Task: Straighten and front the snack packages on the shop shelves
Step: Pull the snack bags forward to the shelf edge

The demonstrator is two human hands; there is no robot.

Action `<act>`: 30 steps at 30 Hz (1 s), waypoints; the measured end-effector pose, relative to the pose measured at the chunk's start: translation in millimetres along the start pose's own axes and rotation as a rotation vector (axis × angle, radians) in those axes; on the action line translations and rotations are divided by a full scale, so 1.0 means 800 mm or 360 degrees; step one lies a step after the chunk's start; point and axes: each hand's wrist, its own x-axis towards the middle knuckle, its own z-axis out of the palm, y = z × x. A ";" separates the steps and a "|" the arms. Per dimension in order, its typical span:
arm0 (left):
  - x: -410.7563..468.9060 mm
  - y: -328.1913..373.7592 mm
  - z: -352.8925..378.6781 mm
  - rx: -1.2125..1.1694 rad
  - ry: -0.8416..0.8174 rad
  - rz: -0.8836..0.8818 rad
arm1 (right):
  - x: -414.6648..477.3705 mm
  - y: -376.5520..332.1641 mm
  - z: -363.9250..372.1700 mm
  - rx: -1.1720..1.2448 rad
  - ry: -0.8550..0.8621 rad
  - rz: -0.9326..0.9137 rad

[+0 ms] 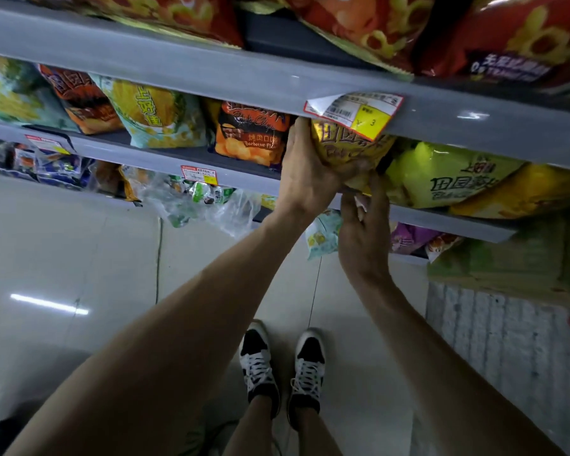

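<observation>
A yellow chip bag stands on the middle shelf, partly under a hanging price tag. My left hand grips the bag's left side and bottom, fingers curled round it. My right hand is just below it, fingers pinching the bag's bottom edge at the shelf lip. An orange barbecue chip bag stands right beside it on the left, and a lime-green chip bag leans on the right.
The upper shelf rail carries red snack bags overhanging it. Teal-and-yellow bags stand further left. Lower shelves hold clear-wrapped candies and small bags. Tiled floor and my shoes are below; a stack of goods sits at right.
</observation>
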 end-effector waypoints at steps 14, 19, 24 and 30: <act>-0.021 -0.060 -0.001 0.0439 -0.0077 0.0139 | 0.002 0.013 -0.005 -0.0109 -0.0182 0.0175; -0.005 -0.042 -0.006 0.0354 -0.0193 -0.0006 | 0.000 -0.001 0.002 -0.0029 -0.0168 0.0337; -0.011 -0.041 -0.021 0.0421 -0.0277 -0.0031 | 0.005 -0.014 0.014 -0.0057 -0.0137 0.0460; -0.009 -0.039 -0.048 0.0650 -0.0456 -0.0036 | 0.011 -0.016 0.018 -0.0355 -0.0121 0.0381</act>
